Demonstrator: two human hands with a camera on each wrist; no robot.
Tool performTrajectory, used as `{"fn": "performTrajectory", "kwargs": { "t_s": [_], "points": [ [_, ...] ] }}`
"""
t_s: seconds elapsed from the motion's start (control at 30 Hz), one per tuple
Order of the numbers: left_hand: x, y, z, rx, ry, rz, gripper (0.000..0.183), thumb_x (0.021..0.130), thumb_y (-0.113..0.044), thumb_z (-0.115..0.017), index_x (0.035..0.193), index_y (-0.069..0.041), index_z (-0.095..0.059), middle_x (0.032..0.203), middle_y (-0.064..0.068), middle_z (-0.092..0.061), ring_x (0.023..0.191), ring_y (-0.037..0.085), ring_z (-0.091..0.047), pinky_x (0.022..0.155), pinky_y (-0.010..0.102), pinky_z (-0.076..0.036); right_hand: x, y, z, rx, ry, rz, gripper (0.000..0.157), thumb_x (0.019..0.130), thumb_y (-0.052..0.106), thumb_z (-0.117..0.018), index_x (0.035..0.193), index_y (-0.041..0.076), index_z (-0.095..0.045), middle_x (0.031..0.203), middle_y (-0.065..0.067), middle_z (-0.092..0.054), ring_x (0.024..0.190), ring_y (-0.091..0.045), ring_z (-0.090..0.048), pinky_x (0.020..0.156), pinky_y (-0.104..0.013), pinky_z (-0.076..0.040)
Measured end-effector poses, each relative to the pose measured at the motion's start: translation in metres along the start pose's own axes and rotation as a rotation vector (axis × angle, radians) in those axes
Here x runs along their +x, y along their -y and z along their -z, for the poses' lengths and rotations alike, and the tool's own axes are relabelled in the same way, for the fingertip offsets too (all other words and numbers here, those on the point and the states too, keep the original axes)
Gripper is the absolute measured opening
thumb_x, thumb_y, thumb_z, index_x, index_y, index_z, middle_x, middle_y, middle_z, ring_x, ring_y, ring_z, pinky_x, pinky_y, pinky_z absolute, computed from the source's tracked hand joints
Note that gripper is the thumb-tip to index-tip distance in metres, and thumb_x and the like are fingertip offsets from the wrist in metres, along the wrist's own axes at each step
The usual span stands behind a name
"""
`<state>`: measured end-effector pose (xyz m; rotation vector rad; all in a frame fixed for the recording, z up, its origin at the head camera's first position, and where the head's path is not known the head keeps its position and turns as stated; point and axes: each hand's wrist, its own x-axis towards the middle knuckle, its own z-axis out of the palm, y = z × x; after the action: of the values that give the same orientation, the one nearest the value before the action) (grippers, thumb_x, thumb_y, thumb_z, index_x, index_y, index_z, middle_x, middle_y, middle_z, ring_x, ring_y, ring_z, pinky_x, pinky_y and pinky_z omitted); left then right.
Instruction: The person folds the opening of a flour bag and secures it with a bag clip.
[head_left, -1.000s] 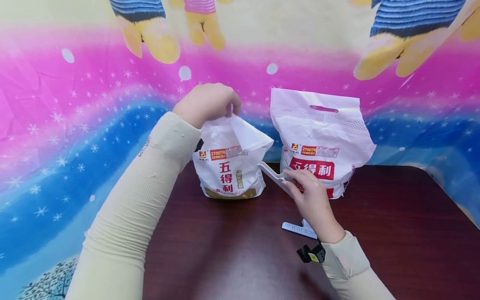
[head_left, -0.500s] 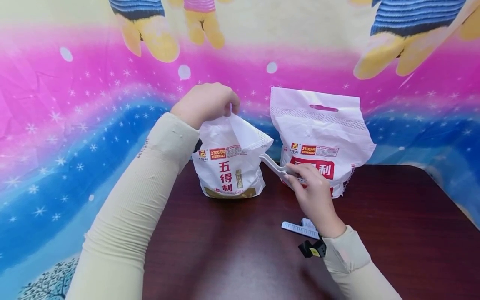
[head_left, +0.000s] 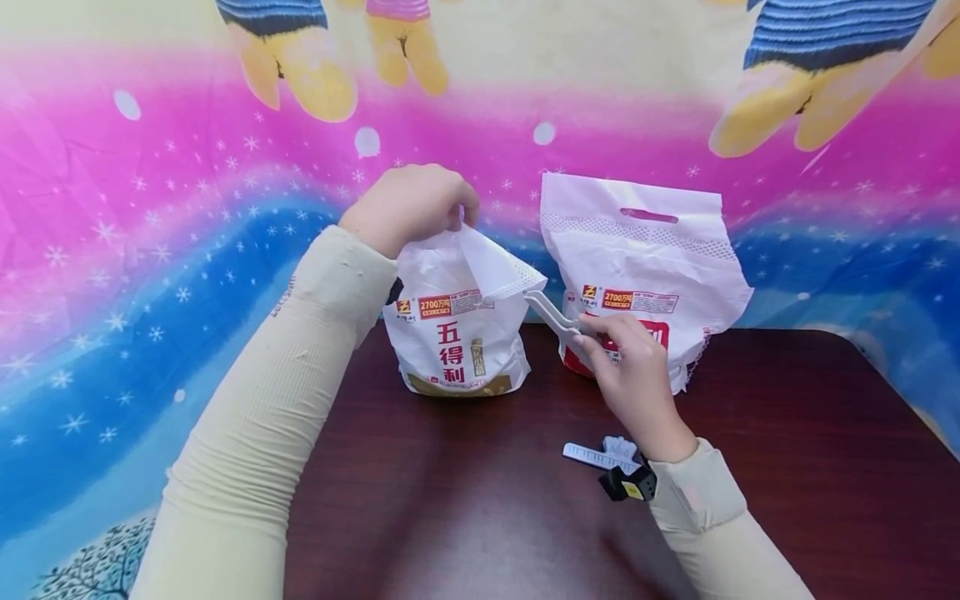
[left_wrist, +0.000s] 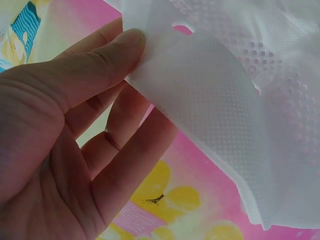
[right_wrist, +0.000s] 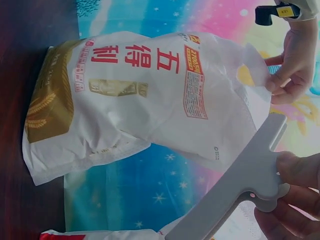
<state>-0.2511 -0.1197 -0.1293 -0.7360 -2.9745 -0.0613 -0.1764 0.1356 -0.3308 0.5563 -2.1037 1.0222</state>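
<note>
A white flour bag with red lettering stands upright at the back of the table. My left hand pinches its top edge between thumb and fingers, and the top's right corner folds forward and down. In the left wrist view the thumb lies over the white flap near its handle slot. My right hand holds a white bag clip by its handles; its narrow bars are slightly apart, their tips right at the folded corner. In the right wrist view the clip slants across in front of the bag.
A second flour bag, with a slotted handle top, stands just right behind my right hand. Another bag clip lies on the dark wooden table near my right wrist. A printed cloth hangs behind the table.
My right hand has raised the bag clip, bringing its tips up from beside the bag to the folded corner. The left hand keeps its pinch, almost in place.
</note>
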Motion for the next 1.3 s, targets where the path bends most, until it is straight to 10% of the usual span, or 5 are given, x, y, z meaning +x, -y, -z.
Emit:
{"fn": "performTrajectory", "kwargs": {
  "t_s": [0.8,1.07,1.3],
  "points": [
    [-0.001,0.002,-0.002,0.0,-0.01,-0.014,0.03,0.092,-0.006,-0.07,0.118,-0.021,-0.074,0.112,0.004,-0.067,0.106,0.024,-0.059,0.096,0.046,-0.05,0.025,0.003,0.008,-0.071,-0.041,0.103,0.028,0.08,-0.003,-0.083,0.108,-0.002,-0.077,0.095,-0.017,-0.071,0.086,-0.025,-0.065,0.084,-0.003,-0.04],
    [-0.003,0.0,-0.002,-0.017,-0.014,-0.003,0.031,0.091,-0.008,-0.073,0.119,-0.021,-0.074,0.114,0.004,-0.067,0.106,0.024,-0.058,0.096,0.046,-0.05,0.031,0.004,0.01,-0.109,-0.031,0.102,0.028,0.081,-0.002,-0.083,0.109,0.0,-0.077,0.092,-0.014,-0.071,0.083,-0.022,-0.065,0.076,-0.025,-0.055],
    [-0.005,0.0,-0.002,-0.028,-0.012,0.008,0.032,0.091,-0.008,-0.074,0.12,-0.021,-0.073,0.115,0.005,-0.066,0.107,0.025,-0.057,0.096,0.047,-0.051,0.036,0.005,0.011,-0.104,-0.01,0.107,0.028,0.082,-0.001,-0.082,0.11,-0.001,-0.076,0.093,-0.014,-0.071,0.084,-0.023,-0.064,0.081,-0.004,-0.041]
  ]
}}
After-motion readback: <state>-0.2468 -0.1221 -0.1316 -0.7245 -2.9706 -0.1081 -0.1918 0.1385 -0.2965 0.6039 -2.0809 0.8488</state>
